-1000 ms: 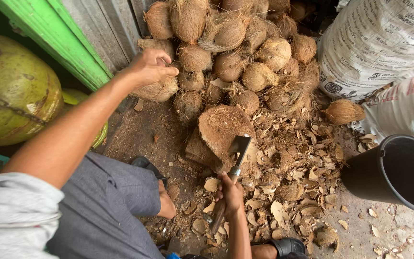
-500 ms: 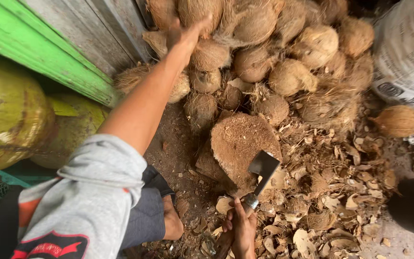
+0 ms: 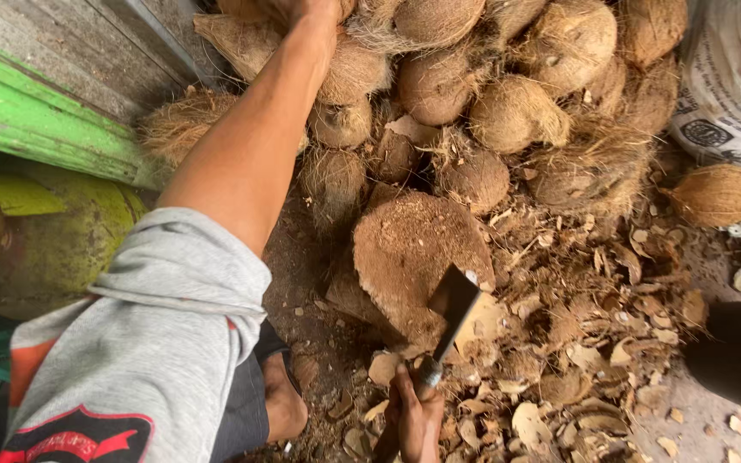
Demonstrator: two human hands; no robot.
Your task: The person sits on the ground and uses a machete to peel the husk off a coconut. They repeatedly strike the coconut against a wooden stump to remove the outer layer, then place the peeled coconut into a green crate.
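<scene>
Right hand (image 3: 415, 417) fingers clamped on cleaver (image 3: 449, 315), blade resting on wood block (image 3: 418, 253). Left hand (image 3: 306, 9) up in coconut pile (image 3: 473, 86), grip cut off by frame edge. Dirt floor (image 3: 302, 291), husk chips (image 3: 576, 377), green post (image 3: 36, 129).

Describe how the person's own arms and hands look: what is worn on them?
The left arm is bare from the elbow down, with a grey sleeve pushed up above it; the garment shows orange and black patches lower down. The left hand is almost out of view at the top. The right hand is bare, with no glove, ring or watch visible.
</scene>
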